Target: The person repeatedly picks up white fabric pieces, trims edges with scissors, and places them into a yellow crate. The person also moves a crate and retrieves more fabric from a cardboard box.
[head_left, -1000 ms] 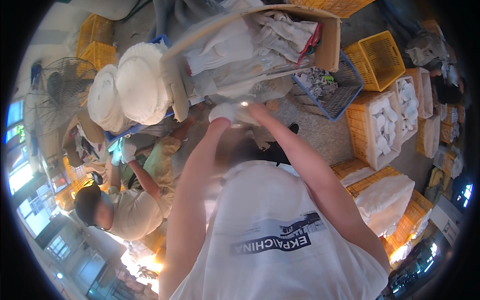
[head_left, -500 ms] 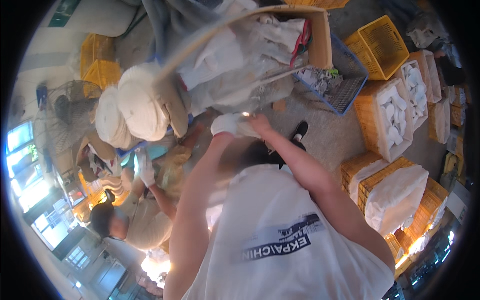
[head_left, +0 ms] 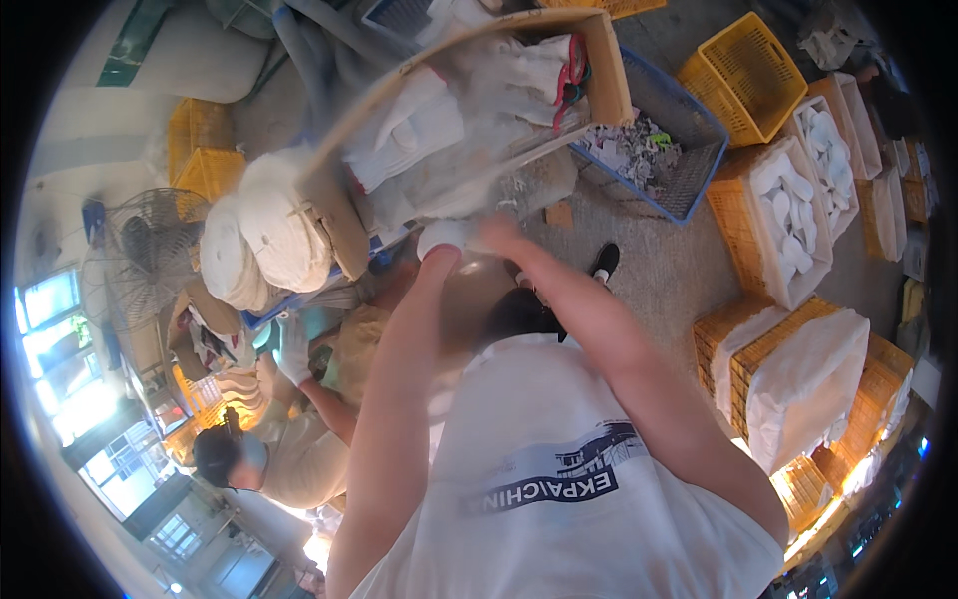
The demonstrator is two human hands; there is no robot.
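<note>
Both my forearms reach up from the lower edge and meet in front of a tilted wooden tray (head_left: 611, 85) piled with white cloth pieces (head_left: 419, 130). My left hand (head_left: 442, 240) is wrapped in or closed around a small white cloth piece (head_left: 451, 232). My right hand (head_left: 502, 236) is bare and grips the same piece from the right. The hands are blurred, so I cannot make out the fingers. A red-handled tool (head_left: 574, 62) lies in the tray near its right wall.
A seated co-worker (head_left: 289, 449) with a white-gloved hand (head_left: 293, 344) is at the lower left. White fabric rolls (head_left: 264, 235) and a fan (head_left: 140, 240) stand at the left. A blue crate of scraps (head_left: 689, 110) and yellow crates (head_left: 748, 70) with white pieces (head_left: 788, 215) stand at the right.
My hands stay together at the tray's near edge, shifting only slightly. The view has swung, so the co-worker now sits lower and further left in the picture.
</note>
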